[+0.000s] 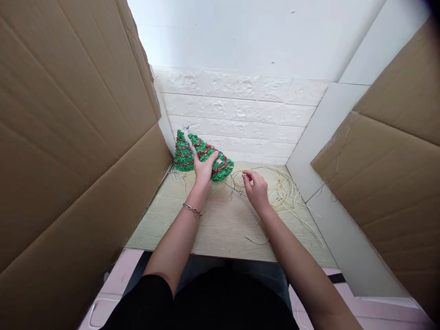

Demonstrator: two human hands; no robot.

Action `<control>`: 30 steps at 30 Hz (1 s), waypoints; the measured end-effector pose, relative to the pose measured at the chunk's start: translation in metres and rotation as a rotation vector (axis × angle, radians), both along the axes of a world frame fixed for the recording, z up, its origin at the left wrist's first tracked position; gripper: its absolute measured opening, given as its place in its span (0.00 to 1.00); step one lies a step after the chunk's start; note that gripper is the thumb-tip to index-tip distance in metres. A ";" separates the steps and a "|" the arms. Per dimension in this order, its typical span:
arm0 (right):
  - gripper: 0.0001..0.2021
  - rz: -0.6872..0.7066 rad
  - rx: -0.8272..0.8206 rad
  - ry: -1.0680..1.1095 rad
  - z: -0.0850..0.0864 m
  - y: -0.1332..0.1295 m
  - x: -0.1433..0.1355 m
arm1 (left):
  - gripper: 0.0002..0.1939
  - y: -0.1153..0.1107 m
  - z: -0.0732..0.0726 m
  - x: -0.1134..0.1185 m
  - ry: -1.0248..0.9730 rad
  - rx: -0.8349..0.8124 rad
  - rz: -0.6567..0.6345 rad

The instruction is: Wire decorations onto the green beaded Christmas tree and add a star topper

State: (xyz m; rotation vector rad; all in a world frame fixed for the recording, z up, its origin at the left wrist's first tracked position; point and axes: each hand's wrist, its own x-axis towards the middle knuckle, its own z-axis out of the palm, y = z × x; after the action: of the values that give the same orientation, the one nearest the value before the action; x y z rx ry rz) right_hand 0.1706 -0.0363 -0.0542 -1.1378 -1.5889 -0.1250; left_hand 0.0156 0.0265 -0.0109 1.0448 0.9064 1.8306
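Your left hand [204, 171] grips a tilted Christmas tree [223, 169] beside a second tree [183, 156]; your right hand [256, 187] pinches what appears to be a yellow thread [238, 169].

Head camera: at the wearer's head, facing forward and down — black-clad torso [227, 302] nearest, at the lower edge
Tabletop [220, 233]: seen from above, mid-frame
White wall [240, 110]: faced head-on, farther off
Cardboard panels [68, 114]: close — flanking both sides
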 end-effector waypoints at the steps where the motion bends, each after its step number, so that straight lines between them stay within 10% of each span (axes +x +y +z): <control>1: 0.11 0.010 0.007 0.008 0.000 0.000 0.000 | 0.29 0.000 0.000 0.000 -0.002 0.004 0.010; 16: 0.10 0.131 0.072 0.009 0.004 -0.006 -0.006 | 0.26 -0.011 -0.003 0.015 0.212 -0.003 -0.129; 24: 0.16 0.480 -0.440 0.945 0.001 0.006 -0.011 | 0.27 -0.007 -0.006 0.013 0.247 0.018 -0.092; 30: 0.19 0.649 -0.597 1.113 0.010 0.006 -0.010 | 0.26 -0.004 -0.007 0.012 0.272 0.030 -0.078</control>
State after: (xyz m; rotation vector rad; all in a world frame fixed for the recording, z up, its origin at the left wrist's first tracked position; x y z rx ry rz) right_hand 0.1610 -0.0305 -0.0441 -0.7835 -0.8722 1.2646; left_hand 0.0271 0.0221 -0.0184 1.3518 0.9834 1.6673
